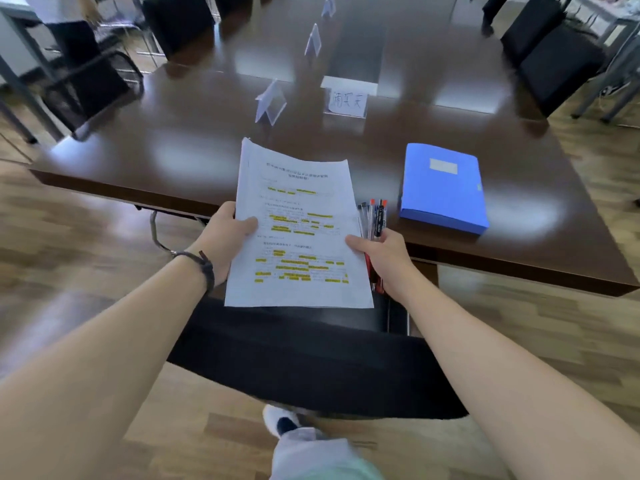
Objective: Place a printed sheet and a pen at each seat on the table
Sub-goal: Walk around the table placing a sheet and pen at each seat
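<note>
I hold a stack of printed sheets [298, 230] with yellow highlighted lines, over the near edge of the dark brown table [194, 157]. My left hand [227, 237] grips the stack's left edge, thumb on top. My right hand [382, 259] pinches the stack's right edge with the thumb while its fingers curl round a bundle of several pens [374, 218], whose tips stick up toward the table.
A blue file box [443, 187] lies on the table at the right. Folded name cards [270, 102] [346, 102] [313, 41] stand along the table's middle. A black chair [311, 358] stands right below the sheets. More black chairs [86, 84] [557, 64] line both sides. Wooden floor surrounds the table.
</note>
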